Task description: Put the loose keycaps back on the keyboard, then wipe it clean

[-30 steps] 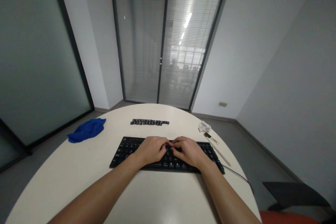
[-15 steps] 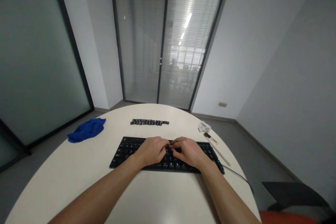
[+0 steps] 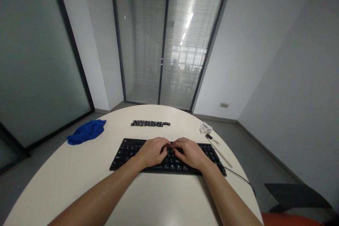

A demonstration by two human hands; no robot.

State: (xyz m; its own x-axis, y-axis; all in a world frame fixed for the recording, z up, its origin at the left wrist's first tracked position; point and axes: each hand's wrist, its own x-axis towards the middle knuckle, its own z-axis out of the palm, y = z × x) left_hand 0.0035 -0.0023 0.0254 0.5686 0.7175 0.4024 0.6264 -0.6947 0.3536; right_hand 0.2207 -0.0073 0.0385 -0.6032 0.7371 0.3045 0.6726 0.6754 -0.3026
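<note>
1. Head view: I see the black computer keyboard (image 3: 172, 167) lying flat on the round cream tabletop (image 3: 148, 201), under both hands.
2. My left hand (image 3: 153, 152) rests over its middle, fingers curled and partly closed, thumb bent towards the keys.
3. My right hand (image 3: 188, 152) mirrors it, also half-curled. The fingertips of the two come together near the keyboard's far edge; they look to be touching, but whether either pinches anything I can't tell.
4. Beyond the keyboard I have loose black keycaps (image 3: 150, 123) lined up in two close rows.
5. Off to the left lies a crumpled blue cloth (image 3: 87, 132).
6. On the right are a crumpled white item (image 3: 206, 128), a small black-ended piece (image 3: 209, 136) and a thin pale stick (image 3: 223, 156). A dark cable (image 3: 239, 176) trails over the table's right side.
</note>
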